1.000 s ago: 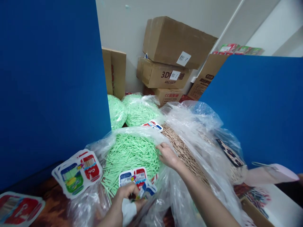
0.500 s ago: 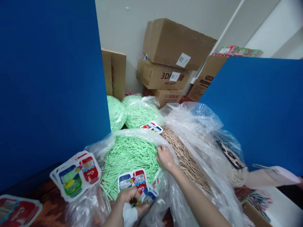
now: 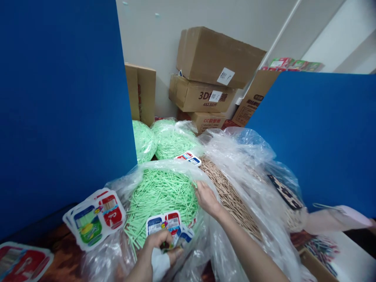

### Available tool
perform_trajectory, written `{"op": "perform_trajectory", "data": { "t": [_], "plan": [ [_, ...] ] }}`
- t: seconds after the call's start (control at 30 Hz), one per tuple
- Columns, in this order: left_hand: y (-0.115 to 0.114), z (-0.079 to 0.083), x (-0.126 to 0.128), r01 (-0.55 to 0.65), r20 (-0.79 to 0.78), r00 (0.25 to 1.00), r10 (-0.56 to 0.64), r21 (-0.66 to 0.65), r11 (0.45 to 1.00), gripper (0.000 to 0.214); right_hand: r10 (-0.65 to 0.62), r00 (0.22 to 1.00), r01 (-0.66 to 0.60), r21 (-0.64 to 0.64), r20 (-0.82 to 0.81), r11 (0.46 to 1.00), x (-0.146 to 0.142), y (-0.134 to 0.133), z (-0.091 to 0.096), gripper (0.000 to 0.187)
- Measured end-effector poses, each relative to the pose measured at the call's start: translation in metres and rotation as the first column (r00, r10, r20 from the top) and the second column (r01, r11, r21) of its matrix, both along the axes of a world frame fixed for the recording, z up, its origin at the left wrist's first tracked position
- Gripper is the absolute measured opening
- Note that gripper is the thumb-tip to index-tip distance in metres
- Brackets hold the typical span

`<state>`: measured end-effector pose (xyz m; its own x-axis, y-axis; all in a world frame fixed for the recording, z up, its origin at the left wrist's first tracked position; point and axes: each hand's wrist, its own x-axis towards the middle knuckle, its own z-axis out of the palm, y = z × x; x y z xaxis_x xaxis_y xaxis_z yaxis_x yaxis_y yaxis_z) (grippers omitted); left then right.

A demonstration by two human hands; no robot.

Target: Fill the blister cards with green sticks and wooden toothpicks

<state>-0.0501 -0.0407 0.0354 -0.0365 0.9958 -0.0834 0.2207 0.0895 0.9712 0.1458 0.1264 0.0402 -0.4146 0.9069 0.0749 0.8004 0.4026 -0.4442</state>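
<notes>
A pile of thin pale green candy sticks (image 3: 164, 188) fills an open clear plastic bag (image 3: 210, 231) in front of me. My right hand (image 3: 207, 199) is at the pile's right side, fingers bent together, with pale green stick ends at the fingertips. Near the front of the pile, my left hand (image 3: 160, 244) grips several printed packets (image 3: 172, 221) with red Cola and blue panels. Something white (image 3: 160, 263) lies against that palm; I cannot tell what it is. Brown sticks (image 3: 227, 192) lie in another clear bag to the right.
More printed packets (image 3: 94, 219) lie fanned out at left. Blue partitions (image 3: 61, 117) stand on both sides. Bags of green sticks (image 3: 173, 143) and stacked cardboard boxes (image 3: 217, 58) are behind. A dark patterned card (image 3: 284, 192) rests on the right-hand bag.
My right hand's fingers have drawn closer together, and green stick ends now show at their tips. My left hand has tilted slightly with the packets still in it.
</notes>
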Motion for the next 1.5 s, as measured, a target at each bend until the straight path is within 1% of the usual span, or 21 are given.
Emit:
{"op": "perform_trajectory", "data": {
  "t": [0.07,0.13,0.27,0.3,0.33,0.37,0.43,0.47,0.5,0.6,0.67,0.77,0.83,0.9,0.97,1.13,1.2,1.3,1.4,1.5],
  "plan": [
    [0.002,0.000,0.000,0.030,-0.007,1.000,-0.030,-0.045,0.999,0.026,0.031,0.995,-0.037,-0.056,-0.099,0.998,-0.001,0.001,0.005,0.019],
    [0.003,0.001,-0.001,0.048,0.012,0.999,-0.048,-0.045,0.998,0.027,0.050,0.978,-0.075,-0.114,-0.205,0.991,-0.002,0.001,0.007,0.017],
    [0.004,0.004,-0.006,0.039,0.031,0.999,-0.039,0.012,0.999,0.032,0.034,0.924,-0.126,-0.219,-0.381,0.968,-0.006,-0.004,0.008,0.031],
    [0.005,0.004,-0.008,0.039,0.029,0.999,-0.039,0.020,0.999,0.033,0.015,0.897,-0.144,-0.259,-0.442,0.955,-0.008,-0.006,0.008,0.032],
    [0.005,0.005,-0.009,0.034,0.022,0.999,-0.035,0.025,0.999,0.034,-0.018,0.854,-0.168,-0.307,-0.520,0.937,-0.009,-0.008,0.010,0.033],
    [0.006,0.005,-0.011,0.030,0.013,0.999,-0.031,0.029,0.999,0.034,-0.066,0.792,-0.197,-0.356,-0.607,0.913,-0.010,-0.010,0.013,0.032],
    [0.008,0.007,-0.013,0.014,-0.011,1.000,-0.014,0.034,0.999,0.032,-0.175,0.637,-0.259,-0.422,-0.751,0.869,-0.014,-0.015,0.023,0.032],
    [0.010,0.007,-0.014,0.003,-0.025,1.000,-0.002,0.042,0.999,0.032,-0.206,0.576,-0.277,-0.426,-0.791,0.862,-0.015,-0.019,0.030,0.033],
    [0.011,0.008,-0.015,-0.007,-0.041,0.999,0.010,0.055,0.998,0.031,-0.208,0.546,-0.276,-0.409,-0.811,0.870,-0.018,-0.022,0.038,0.033],
    [0.016,0.011,-0.016,-0.039,-0.097,0.994,0.053,0.140,0.989,0.031,-0.154,0.507,-0.234,-0.308,-0.848,0.922,-0.026,-0.037,0.065,0.029],
    [0.019,0.013,-0.015,-0.049,-0.141,0.987,0.079,0.204,0.978,0.030,-0.129,0.449,-0.201,-0.240,-0.884,0.950,-0.035,-0.049,0.080,0.027],
    [0.022,0.016,-0.012,-0.052,-0.196,0.974,0.115,0.299,0.953,0.029,-0.115,0.339,-0.183,-0.186,-0.934,0.965,-0.049,-0.067,0.091,0.024],
    [0.023,0.018,-0.010,-0.046,-0.216,0.967,0.133,0.366,0.929,0.028,-0.102,0.300,-0.180,-0.161,-0.949,0.970,-0.059,-0.076,0.093,0.021],
    [0.022,0.019,-0.009,-0.028,-0.231,0.963,0.140,0.428,0.903,0.025,-0.077,0.296,-0.168,-0.131,-0.952,0.977,-0.066,-0.083,0.091,0.019],
    [0.022,0.021,-0.008,-0.012,-0.240,0.961,0.140,0.469,0.883,0.023,-0.049,0.316,-0.150,-0.101,-0.948,0.984,-0.071,-0.088,0.090,0.019],
    [0.022,0.022,-0.008,-0.008,-0.247,0.957,0.150,0.495,0.869,0.021,-0.015,0.346,-0.127,-0.063,-0.938,0.990,-0.076,-0.094,0.091,0.020],
    [0.022,0.022,-0.007,-0.009,-0.252,0.955,0.159,0.508,0.861,0.020,-0.001,0.370,-0.121,-0.049,-0.929,0.991,-0.077,-0.096,0.092,0.021],
    [0.023,0.024,-0.006,-0.020,-0.248,0.953,0.175,0.524,0.852,0.021,0.004,0.452,-0.089,-0.041,-0.892,0.995,-0.079,-0.098,0.090,0.022],
    [0.024,0.028,-0.007,-0.015,-0.238,0.956,0.171,0.543,0.840,0.020,0.006,0.566,-0.057,-0.032,-0.824,0.998,-0.079,-0.100,0.082,0.023],
    [0.026,0.032,-0.010,0.008,-0.240,0.958,0.155,0.565,0.825,0.016,0.069,0.677,-0.090,0.011,-0.733,0.996,-0.074,-0.098,0.076,0.025]
  ]
}}
